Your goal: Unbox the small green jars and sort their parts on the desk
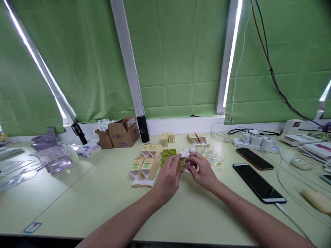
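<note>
My left hand (168, 176) is closed on a small tan cardboard box (180, 166) in the middle of the table. White flaps stick out on the box's right side, and the thumb and fingers of my right hand (202, 171) pinch at them. Just behind my left hand sit several green square containers (169, 151), partly hidden by it. More tan boxes (144, 167) with green labels stand left of my hands, their white flaps open. Clear cups (213, 155) with yellow spots are grouped behind my right hand.
Two closed tan boxes (163, 139) and a pair of open boxes (198, 139) stand farther back. A phone (258, 182) with a cable, a dark phone (254, 158) and a power strip (256, 144) lie right. A purple bottle (53, 155) and brown carton (124, 133) are left.
</note>
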Demonstrator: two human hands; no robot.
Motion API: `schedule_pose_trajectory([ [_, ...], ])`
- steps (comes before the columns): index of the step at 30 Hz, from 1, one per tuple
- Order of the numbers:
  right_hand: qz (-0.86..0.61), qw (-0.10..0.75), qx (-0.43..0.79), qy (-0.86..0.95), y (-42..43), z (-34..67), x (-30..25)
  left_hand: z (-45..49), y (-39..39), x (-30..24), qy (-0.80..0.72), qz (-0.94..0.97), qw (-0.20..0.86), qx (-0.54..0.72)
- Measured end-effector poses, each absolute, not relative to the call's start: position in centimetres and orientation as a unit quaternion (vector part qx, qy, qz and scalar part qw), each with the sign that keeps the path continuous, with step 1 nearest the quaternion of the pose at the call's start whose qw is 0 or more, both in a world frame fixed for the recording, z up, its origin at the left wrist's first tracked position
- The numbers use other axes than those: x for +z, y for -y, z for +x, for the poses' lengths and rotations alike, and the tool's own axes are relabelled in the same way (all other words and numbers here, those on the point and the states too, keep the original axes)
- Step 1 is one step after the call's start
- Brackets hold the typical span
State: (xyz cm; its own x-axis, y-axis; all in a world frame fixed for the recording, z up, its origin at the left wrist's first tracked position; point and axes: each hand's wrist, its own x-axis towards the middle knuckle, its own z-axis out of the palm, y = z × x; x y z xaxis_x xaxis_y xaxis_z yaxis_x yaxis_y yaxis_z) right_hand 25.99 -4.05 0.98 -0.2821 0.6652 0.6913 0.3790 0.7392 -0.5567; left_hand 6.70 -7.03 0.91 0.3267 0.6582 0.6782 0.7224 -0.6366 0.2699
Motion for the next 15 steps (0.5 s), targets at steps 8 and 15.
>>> schedule_pose_trajectory([
  [8,-0.365,0.496,0.180,0.767,3.72,25.36,0.35,6.94,7.49,0.97,0.424,-0.830,0.096,-0.350],
  [15,-0.351,0.526,0.241,0.737,3.12,25.39,0.05,6.82,7.21,0.99,0.423,-0.828,0.106,-0.353],
])
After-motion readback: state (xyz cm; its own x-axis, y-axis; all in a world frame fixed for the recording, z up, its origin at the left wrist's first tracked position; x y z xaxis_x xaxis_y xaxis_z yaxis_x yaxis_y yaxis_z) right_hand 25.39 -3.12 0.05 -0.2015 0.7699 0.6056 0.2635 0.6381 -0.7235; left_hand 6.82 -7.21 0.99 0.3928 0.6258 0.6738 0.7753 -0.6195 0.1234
